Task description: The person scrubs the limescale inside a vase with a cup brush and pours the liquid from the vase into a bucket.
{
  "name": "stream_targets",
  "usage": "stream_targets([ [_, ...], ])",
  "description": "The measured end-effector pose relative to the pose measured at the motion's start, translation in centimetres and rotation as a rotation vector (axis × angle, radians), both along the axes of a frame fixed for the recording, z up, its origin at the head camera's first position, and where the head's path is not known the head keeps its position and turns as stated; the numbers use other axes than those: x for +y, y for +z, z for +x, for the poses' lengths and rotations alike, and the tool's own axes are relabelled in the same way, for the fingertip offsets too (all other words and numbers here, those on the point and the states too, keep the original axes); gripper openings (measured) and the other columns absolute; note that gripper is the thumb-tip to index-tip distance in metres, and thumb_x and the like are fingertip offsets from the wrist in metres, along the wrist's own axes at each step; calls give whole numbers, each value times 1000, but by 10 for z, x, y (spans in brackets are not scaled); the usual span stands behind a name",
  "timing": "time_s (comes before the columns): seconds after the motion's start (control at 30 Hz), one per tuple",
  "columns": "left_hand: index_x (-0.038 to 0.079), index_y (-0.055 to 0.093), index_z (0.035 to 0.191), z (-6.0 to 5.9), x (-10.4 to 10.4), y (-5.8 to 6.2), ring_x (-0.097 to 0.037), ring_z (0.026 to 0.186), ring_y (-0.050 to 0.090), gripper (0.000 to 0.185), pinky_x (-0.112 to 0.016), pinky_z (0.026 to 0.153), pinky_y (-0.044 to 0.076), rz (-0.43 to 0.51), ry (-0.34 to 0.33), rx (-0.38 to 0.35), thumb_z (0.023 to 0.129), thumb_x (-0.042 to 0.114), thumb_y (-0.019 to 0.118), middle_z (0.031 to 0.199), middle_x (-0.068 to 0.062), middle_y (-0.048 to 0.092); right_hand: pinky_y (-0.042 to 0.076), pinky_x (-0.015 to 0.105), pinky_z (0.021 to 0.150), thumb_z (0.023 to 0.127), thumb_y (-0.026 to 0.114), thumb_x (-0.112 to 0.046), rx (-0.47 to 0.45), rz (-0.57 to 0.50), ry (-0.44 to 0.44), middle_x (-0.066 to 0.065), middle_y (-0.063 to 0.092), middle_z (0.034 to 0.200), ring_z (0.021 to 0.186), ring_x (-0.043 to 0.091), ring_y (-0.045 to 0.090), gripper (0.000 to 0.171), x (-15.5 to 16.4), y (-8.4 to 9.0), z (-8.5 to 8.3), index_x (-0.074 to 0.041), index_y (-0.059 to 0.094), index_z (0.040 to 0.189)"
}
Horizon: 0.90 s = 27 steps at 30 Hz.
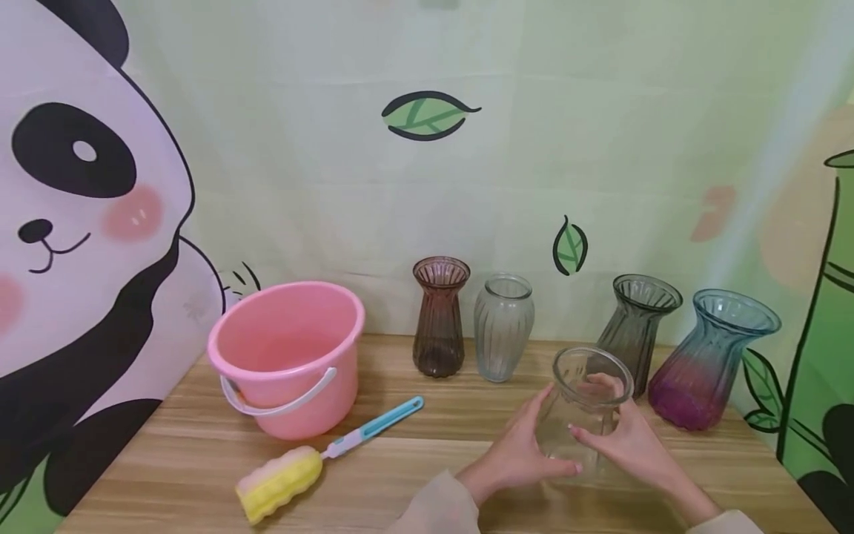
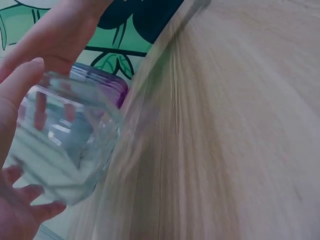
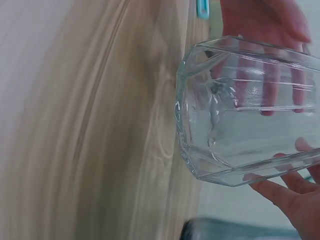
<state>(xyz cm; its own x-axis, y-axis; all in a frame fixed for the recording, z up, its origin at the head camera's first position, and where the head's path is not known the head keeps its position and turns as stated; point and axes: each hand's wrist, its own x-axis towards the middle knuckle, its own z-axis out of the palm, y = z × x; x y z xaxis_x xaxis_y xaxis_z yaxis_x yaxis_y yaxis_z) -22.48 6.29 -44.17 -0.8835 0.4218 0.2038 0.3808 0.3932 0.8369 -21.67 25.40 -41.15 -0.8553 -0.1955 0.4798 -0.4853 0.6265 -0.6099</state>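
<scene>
A: Setting: wooden tabletop (image 1: 200,460) against a green backdrop printed with a panda and leaves.

B: Object in hand?

A: Clear glass vase (image 1: 583,411), between the two hands. Left hand (image 1: 523,449) cups its left side, fingers curled round the wall; right hand (image 1: 623,437) wraps the other side, fingertips showing through the glass. Both grip it.

B: Orientation?

A: Long axis near upright, leaning a little; mouth points up and toward the head camera. The right wrist view shows the faceted base (image 3: 200,125) by the wood grain. Cannot tell whether the base rests on the tabletop or is just off it.

B: Which hand is nearer?

A: Neither; the vase sits squarely between the palms, both touching.

B: Surroundings, outward from the hands?

A: Just beyond the right hand, a smoky grey vase (image 1: 634,326); further right of it, a blue-to-purple vase (image 1: 707,363). Beyond the left hand, a frosted vase (image 1: 502,326) and a brown ribbed vase (image 1: 439,315). Well left of the left hand, a sponge brush (image 1: 313,460) with a blue handle lies flat, and behind it stands a pink bucket (image 1: 287,356).
</scene>
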Motion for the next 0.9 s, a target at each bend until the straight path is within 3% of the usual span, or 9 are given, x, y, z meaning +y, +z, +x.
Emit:
stream_targets([
  [0.4, 37, 33, 136, 11, -53, 5, -16, 122, 43, 89, -40, 97, 39, 75, 55, 67, 61, 44, 81, 135, 11, 42, 45, 27, 73, 68, 80, -31, -69, -8, 84, -2, 58, 121, 101, 11, 55, 72, -50, 6, 9, -20, 40, 127],
  [0.67, 29, 37, 135, 19, -89, 10, -23, 117, 49, 89, -35, 83, 48, 72, 136, 76, 60, 41, 83, 130, 0, 50, 45, 33, 78, 65, 81, -28, -101, -47, 156, -4, 57, 123, 107, 17, 55, 74, -87, 8, 4, -22, 40, 127],
  [0.9, 26, 38, 137, 23, -120, 8, -28, 117, 48, 88, -42, 81, 49, 94, 170, 67, 62, 35, 83, 133, -2, 48, 45, 34, 77, 64, 82, -28, -131, -55, 181, -6, 56, 122, 106, 17, 56, 75, -119, 7, 0, -25, 41, 127],
])
